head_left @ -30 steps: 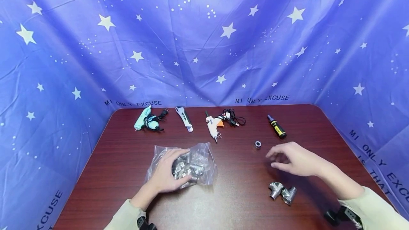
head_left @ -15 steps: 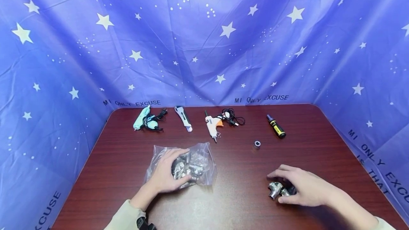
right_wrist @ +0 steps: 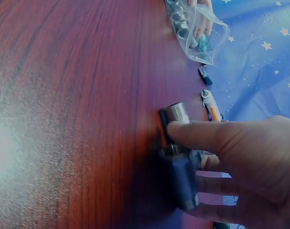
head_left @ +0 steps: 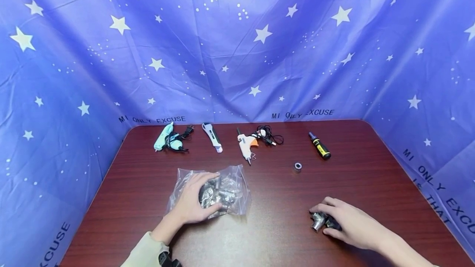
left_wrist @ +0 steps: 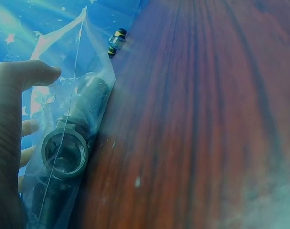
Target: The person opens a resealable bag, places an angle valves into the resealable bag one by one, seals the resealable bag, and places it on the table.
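My left hand (head_left: 194,201) lies over a clear plastic bag (head_left: 233,190) of metal pipe fittings at the table's front centre. It grips the bag between thumb and fingers. In the left wrist view the thumb (left_wrist: 20,81) presses the bag (left_wrist: 82,71) beside a ring-ended fitting (left_wrist: 66,152). My right hand (head_left: 349,223) is at the front right, its fingers curled round metal pipe fittings (head_left: 318,221) on the table. In the right wrist view one finger (right_wrist: 207,133) lies across the fittings (right_wrist: 180,157) just behind a threaded end.
A small metal ring (head_left: 297,167) lies alone right of centre. Along the back edge of the dark wooden table (head_left: 282,193) lie a teal glue gun (head_left: 168,138), a utility knife (head_left: 212,137), a white glue gun (head_left: 246,143) and a yellow-black screwdriver (head_left: 320,146). Blue starred cloth hangs all round.
My right hand came back from near the small ring, dropped onto the fittings at the front right and closed on them. The left hand stayed on the bag.
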A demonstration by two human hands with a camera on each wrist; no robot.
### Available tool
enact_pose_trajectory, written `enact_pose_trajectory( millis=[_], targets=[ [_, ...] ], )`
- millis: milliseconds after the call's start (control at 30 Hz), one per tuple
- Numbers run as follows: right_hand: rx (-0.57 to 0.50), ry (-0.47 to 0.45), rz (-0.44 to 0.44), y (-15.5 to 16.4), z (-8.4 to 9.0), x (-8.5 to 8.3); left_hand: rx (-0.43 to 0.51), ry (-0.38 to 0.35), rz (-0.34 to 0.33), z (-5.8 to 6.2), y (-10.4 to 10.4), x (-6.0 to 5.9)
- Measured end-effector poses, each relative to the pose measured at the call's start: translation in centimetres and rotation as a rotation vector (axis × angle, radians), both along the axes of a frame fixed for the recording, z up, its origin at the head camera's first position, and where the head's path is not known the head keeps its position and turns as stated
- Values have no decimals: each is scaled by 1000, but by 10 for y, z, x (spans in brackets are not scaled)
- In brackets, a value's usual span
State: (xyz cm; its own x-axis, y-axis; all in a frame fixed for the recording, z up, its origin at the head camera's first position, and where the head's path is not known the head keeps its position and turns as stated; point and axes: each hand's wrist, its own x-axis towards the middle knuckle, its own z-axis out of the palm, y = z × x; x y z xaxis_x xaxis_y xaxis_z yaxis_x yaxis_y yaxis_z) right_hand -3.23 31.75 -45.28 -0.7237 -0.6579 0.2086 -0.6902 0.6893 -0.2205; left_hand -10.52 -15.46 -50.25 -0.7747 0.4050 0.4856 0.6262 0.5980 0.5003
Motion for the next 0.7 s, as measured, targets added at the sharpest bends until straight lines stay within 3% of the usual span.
enact_pose_trajectory(
  millis=[300,700],
  targets=[
    [-12,135,18,-5,-5,-2,7,5,-4,0,0,0],
    [-73,141,32,-23,-4,-19,1,0,-1,2,1,1]
  ],
)
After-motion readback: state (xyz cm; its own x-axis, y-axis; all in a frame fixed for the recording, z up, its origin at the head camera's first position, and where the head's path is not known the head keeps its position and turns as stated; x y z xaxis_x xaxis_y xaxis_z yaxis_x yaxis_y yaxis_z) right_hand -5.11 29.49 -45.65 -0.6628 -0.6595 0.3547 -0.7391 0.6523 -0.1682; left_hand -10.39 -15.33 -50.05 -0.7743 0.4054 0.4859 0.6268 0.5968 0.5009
